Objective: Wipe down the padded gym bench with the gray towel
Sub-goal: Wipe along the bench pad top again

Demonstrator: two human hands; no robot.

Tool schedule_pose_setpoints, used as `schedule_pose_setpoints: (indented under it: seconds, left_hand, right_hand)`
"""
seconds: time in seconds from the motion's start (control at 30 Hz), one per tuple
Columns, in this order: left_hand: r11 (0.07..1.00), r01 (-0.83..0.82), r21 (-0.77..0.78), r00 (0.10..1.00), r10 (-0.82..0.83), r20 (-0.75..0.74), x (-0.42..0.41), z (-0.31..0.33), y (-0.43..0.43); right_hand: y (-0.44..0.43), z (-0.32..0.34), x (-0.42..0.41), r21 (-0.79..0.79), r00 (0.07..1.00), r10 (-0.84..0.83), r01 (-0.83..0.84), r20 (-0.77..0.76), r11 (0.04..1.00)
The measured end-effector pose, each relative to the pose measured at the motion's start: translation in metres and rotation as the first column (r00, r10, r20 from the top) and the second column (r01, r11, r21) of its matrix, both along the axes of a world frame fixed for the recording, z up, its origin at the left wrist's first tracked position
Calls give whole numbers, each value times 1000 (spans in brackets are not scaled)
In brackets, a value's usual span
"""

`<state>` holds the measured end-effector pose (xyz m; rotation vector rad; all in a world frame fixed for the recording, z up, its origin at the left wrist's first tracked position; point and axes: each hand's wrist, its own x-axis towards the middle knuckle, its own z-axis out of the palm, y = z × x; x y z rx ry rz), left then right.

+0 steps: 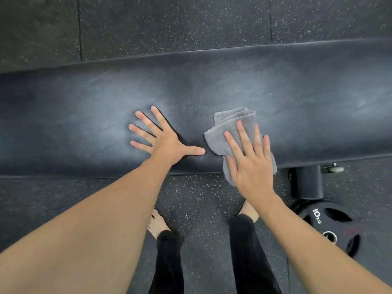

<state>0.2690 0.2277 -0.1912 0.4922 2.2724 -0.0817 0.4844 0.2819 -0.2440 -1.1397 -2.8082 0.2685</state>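
Right hand: your right hand [252, 166] lies flat, fingers spread, pressing the folded gray terry towel [228, 132] at the near edge of the black padded vinyl bench [297, 98].
Left hand: your left hand [167, 141] is splayed empty on the padding.
Risk: the towel overhangs the edge; pulling toward you could drag it off.

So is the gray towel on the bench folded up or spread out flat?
Folded. The gray terry towel shows stacked layered edges at its far end, bunched under the flat right hand on the black padded bench.

right hand [250, 164] flat on gray towel [224, 132], left hand [167, 143] on bench [297, 102]
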Motion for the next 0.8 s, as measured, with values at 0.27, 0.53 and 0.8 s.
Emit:
schedule_pose_setpoints:
  seconds: [0.27,0.53,0.8]
  left_hand:
    - [1000,1,-10,999,-2,-46,2,-4,-2]
    - [999,13,-37,999,-15,-45,17,9,13]
    - [819,368,440,899,-434,56,114,24,142]
  right_hand:
    - [50,7,76,-91,927,-374,375,27,923]
    - [120,14,5,-114,989,-142,146,43,983]
    - [76,15,67,-155,696,-718,710,8,687]
